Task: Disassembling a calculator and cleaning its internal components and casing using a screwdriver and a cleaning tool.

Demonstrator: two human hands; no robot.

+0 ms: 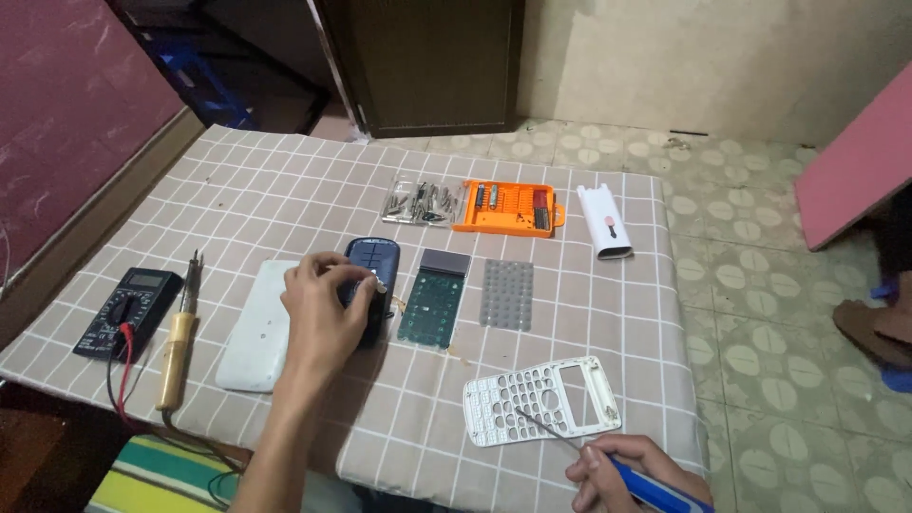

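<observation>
- The left hand (318, 313) rests on the dark case back (372, 285) at mid-counter (285, 180), fingers (332, 269) curled narrow around a small part.
- The right hand (622, 470) grips a blue screwdriver (608, 456), its tip over the white keypad frame (541, 399).
- A green board (434, 306) lies just beside the case back.

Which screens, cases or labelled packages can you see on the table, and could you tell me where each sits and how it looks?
Multimeter: far left, black, small grey screen on top.
Circuit board: centre, green, dark display strip at its far end.
Bit case: far side, orange, open.
White sleeve: right of the bit case, small red-and-black label.
</observation>
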